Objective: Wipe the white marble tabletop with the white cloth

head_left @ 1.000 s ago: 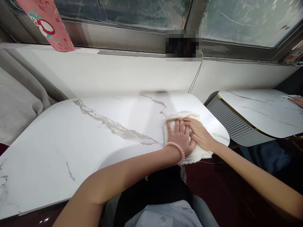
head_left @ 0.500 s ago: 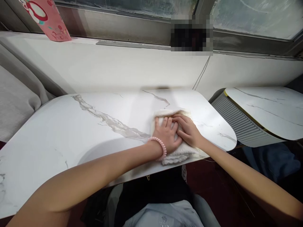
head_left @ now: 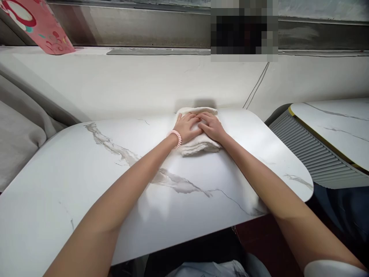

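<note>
A folded white towel point(head_left: 198, 147) lies on the white marble-patterned table point(head_left: 95, 173), up by its far edge against the wall. My left hand point(head_left: 187, 127) rests flat on the towel's left part, fingers spread, with a pink coiled band point(head_left: 176, 139) round its wrist. On the towel's right part lies my right hand point(head_left: 212, 127), fingers stretched out and their tips meeting those of my left hand. Both palms press down on the cloth, and neither hand is closed round it.
A white wall point(head_left: 129, 84) rises behind the table, with a thin cord point(head_left: 256, 84) hanging down it. A pink printed carton point(head_left: 54, 34) stands on the sill at upper left. Grey fabric point(head_left: 20, 142) borders the left side. A second marble-topped cabinet point(head_left: 340, 123) stands at right.
Both hands have slid the towel from the table's near edge away from me to its far edge, slightly leftward. My arms are stretched further out, and the view has shifted a little.
</note>
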The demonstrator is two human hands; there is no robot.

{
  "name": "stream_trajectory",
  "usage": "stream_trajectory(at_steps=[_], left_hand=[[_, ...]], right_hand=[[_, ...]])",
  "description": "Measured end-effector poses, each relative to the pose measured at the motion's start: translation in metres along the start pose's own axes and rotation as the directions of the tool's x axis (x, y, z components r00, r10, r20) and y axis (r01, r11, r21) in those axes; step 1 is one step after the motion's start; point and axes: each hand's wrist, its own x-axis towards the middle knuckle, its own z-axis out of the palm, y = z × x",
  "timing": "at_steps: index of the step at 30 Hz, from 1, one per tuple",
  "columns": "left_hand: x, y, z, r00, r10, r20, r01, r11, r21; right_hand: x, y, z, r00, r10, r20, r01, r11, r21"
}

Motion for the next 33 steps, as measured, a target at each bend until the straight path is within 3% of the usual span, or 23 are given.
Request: stream_trajectory(at_steps=[6,14,21,33], left_hand=[[0.035,-0.029,-0.002,0.997,0.007,-0.075,-0.009,1.0,-0.016],[0.042,-0.037,-0.003,0.995,-0.001,-0.099,-0.003,0.999,-0.035],[0.028,-0.038,-0.004,0.995,0.005,-0.1,-0.007,1.0,-0.019],[-0.018,-0.025,-0.004,0.99,-0.1,-0.098,0.104,0.994,0.042]], right_hand=[[0.042,0.021,0.013,1.0,0.023,-0.015,-0.023,1.0,-0.021],[0.05,0.028,0.018,0.998,0.032,-0.05,-0.035,0.998,-0.053],[0.044,0.012,0.025,0.998,0.045,-0.038,-0.049,0.992,-0.118],[0.016,-0.022,0.03,1.0,0.016,-0.004,-0.016,0.999,-0.051]])
